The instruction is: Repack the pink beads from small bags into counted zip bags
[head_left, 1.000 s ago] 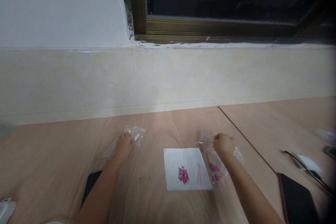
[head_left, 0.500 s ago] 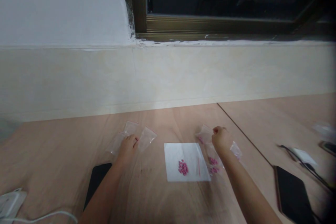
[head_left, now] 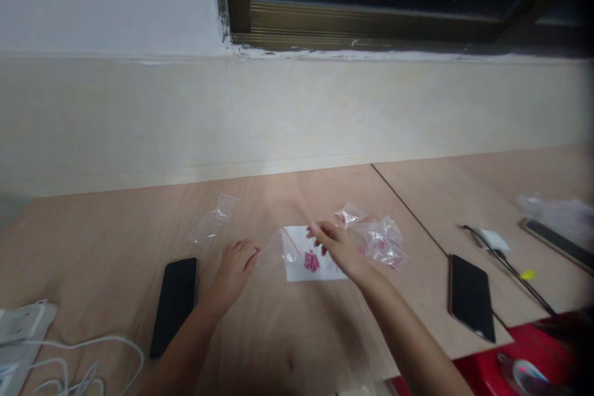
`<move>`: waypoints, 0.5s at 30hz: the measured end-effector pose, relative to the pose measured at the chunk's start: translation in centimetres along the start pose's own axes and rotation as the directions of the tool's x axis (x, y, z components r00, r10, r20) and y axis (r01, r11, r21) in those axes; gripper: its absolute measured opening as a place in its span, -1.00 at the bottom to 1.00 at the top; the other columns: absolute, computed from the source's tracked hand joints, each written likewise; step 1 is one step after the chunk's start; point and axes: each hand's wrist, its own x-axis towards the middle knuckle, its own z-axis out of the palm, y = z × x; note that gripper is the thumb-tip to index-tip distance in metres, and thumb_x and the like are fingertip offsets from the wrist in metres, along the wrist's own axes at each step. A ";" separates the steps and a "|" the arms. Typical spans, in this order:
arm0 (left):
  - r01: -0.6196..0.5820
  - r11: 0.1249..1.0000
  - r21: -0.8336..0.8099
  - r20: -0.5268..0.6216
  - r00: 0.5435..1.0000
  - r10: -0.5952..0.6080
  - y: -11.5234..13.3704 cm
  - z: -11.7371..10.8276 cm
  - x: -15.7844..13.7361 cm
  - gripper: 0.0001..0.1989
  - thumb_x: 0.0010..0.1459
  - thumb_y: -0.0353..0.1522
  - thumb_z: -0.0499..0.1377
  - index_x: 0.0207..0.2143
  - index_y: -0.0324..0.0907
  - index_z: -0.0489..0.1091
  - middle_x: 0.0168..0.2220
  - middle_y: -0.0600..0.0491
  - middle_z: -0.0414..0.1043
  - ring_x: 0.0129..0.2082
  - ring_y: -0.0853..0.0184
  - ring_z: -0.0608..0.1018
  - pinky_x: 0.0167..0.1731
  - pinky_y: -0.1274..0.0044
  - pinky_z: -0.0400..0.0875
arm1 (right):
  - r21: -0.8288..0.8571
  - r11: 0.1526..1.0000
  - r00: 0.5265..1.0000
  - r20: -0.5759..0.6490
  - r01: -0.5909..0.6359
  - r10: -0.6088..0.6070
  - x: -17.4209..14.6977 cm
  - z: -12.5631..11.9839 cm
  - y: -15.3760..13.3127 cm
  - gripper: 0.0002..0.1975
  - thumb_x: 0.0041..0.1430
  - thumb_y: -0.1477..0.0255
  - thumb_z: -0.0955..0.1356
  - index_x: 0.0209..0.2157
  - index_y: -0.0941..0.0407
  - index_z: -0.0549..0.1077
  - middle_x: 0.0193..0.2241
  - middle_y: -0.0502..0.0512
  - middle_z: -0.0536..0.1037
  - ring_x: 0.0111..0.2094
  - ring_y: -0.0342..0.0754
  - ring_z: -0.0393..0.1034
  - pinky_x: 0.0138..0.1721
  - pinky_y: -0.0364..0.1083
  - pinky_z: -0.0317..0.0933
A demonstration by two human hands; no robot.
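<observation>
My left hand (head_left: pixel 239 267) pinches the edge of a clear zip bag (head_left: pixel 272 250) between thumb and fingers. The bag reaches over the left side of a white paper sheet (head_left: pixel 297 272), and its red seal line shows there. A small heap of pink beads (head_left: pixel 312 261) lies on the paper. Just above the heap hovers my right hand (head_left: pixel 335 242), fingers bent but apart, with nothing visible in them. Beside its wrist are several clear bags with pink beads (head_left: pixel 383 242). Flat clear bags (head_left: pixel 211 226) lie behind my left hand.
A black phone (head_left: pixel 175 303) rests left of my left forearm. Further right are another phone (head_left: pixel 472 297), a dark cable (head_left: pixel 510 272) and a third phone (head_left: pixel 559 242). A white power strip (head_left: pixel 23 334) with cords sits at the left edge. A wall runs behind the table.
My right hand has moved left from the filled bags to above the paper. My left hand has shifted right, bringing a clear bag to the paper's edge. The view has tilted down.
</observation>
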 end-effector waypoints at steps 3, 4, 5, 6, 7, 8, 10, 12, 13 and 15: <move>-0.048 0.999 -0.013 0.058 0.997 0.049 0.8 0.6 -0.6 -0.83 0.16 -0.40 -0.02 -0.35 -0.16 0.37 -0.32 0.04 0.46 -0.23 0.25 0.42 -0.18 0.40 0.25 | 0.147 0.986 0.964 0.264 -0.074 0.033 -2.8 3.5 -1.1 -0.69 -0.05 0.16 0.34 -0.52 0.15 0.36 -0.62 -0.02 0.37 -0.63 -0.19 0.20 -0.60 -0.19 0.08; -0.058 0.998 -0.016 0.077 0.995 0.059 0.9 0.8 -0.8 -0.83 0.15 -0.40 -0.01 -0.35 -0.15 0.38 -0.31 0.05 0.47 -0.23 0.25 0.42 -0.17 0.40 0.25 | 0.177 0.980 0.953 0.300 -0.092 0.035 -3.4 4.1 -1.2 -0.69 -0.08 0.17 0.36 -0.56 0.15 0.35 -0.65 -0.05 0.34 -0.64 -0.21 0.18 -0.62 -0.20 0.07; -0.064 0.998 -0.018 0.095 0.993 0.065 0.9 0.9 -1.0 -0.83 0.15 -0.40 -0.01 -0.35 -0.15 0.38 -0.31 0.06 0.47 -0.23 0.25 0.42 -0.17 0.39 0.25 | 0.202 0.973 0.945 0.325 -0.110 0.039 -3.9 4.3 -1.3 -0.69 -0.09 0.17 0.37 -0.59 0.15 0.35 -0.68 -0.07 0.32 -0.66 -0.22 0.17 -0.62 -0.20 0.07; -0.067 0.998 -0.019 0.111 0.991 0.068 0.8 0.9 -1.2 -0.83 0.15 -0.40 -0.01 -0.35 -0.14 0.38 -0.31 0.06 0.47 -0.23 0.25 0.42 -0.17 0.39 0.25 | 0.228 0.964 0.935 0.351 -0.136 0.049 -4.2 4.2 -1.4 -0.67 -0.08 0.16 0.36 -0.60 0.15 0.35 -0.70 -0.08 0.31 -0.67 -0.23 0.17 -0.62 -0.20 0.08; -0.067 0.998 -0.022 0.125 0.990 0.069 0.7 0.9 -1.3 -0.83 0.14 -0.40 -0.01 -0.35 -0.14 0.38 -0.32 0.07 0.48 -0.23 0.25 0.42 -0.17 0.39 0.25 | 0.253 0.953 0.922 0.382 -0.168 0.061 -4.5 4.0 -1.4 -0.66 -0.07 0.14 0.35 -0.60 0.16 0.35 -0.71 -0.07 0.31 -0.67 -0.23 0.18 -0.63 -0.20 0.10; -0.066 0.998 -0.024 0.136 0.988 0.069 0.5 0.9 -1.4 -0.83 0.14 -0.40 -0.01 -0.35 -0.13 0.38 -0.32 0.07 0.48 -0.23 0.25 0.42 -0.17 0.38 0.25 | 0.274 0.941 0.907 0.414 -0.200 0.073 -4.7 3.7 -1.5 -0.64 -0.07 0.13 0.34 -0.60 0.16 0.36 -0.70 -0.06 0.33 -0.67 -0.22 0.20 -0.63 -0.20 0.12; -0.064 0.997 -0.032 0.146 0.987 0.068 0.2 0.8 -1.4 -0.83 0.14 -0.40 -0.01 -0.35 -0.13 0.38 -0.33 0.07 0.48 -0.24 0.25 0.42 -0.17 0.38 0.25 | 0.298 0.921 0.884 0.458 -0.251 0.093 -4.9 3.2 -1.5 -0.63 -0.09 0.12 0.35 -0.59 0.18 0.37 -0.69 -0.03 0.37 -0.66 -0.20 0.25 -0.63 -0.19 0.15; -0.067 0.997 -0.042 0.135 0.988 0.072 0.1 0.7 -1.4 -0.82 0.14 -0.40 -0.02 -0.34 -0.12 0.37 -0.32 0.07 0.47 -0.23 0.25 0.42 -0.17 0.37 0.26 | 0.303 0.911 0.882 0.456 -0.281 0.120 -5.0 3.1 -1.3 -0.62 -0.14 0.13 0.38 -0.60 0.19 0.36 -0.68 -0.01 0.39 -0.67 -0.20 0.26 -0.65 -0.19 0.15; -0.062 0.997 -0.045 0.105 0.992 0.067 0.1 0.6 -1.4 -0.82 0.13 -0.40 -0.03 -0.32 -0.13 0.36 -0.29 0.05 0.46 -0.21 0.24 0.41 -0.15 0.36 0.26 | 0.305 0.908 0.889 0.437 -0.288 0.136 -5.0 3.2 -1.2 -0.62 -0.15 0.13 0.39 -0.61 0.19 0.35 -0.69 -0.02 0.39 -0.68 -0.20 0.26 -0.67 -0.20 0.15; -0.025 0.999 -0.048 0.009 1.000 0.025 0.4 0.5 -1.5 -0.83 0.13 -0.38 -0.02 -0.28 -0.15 0.34 -0.23 -0.01 0.41 -0.16 0.22 0.39 -0.12 0.34 0.24 | 0.314 0.904 0.910 0.382 -0.292 0.161 -5.0 3.6 -0.8 -0.62 -0.16 0.13 0.39 -0.62 0.18 0.32 -0.72 -0.05 0.36 -0.73 -0.22 0.21 -0.72 -0.21 0.10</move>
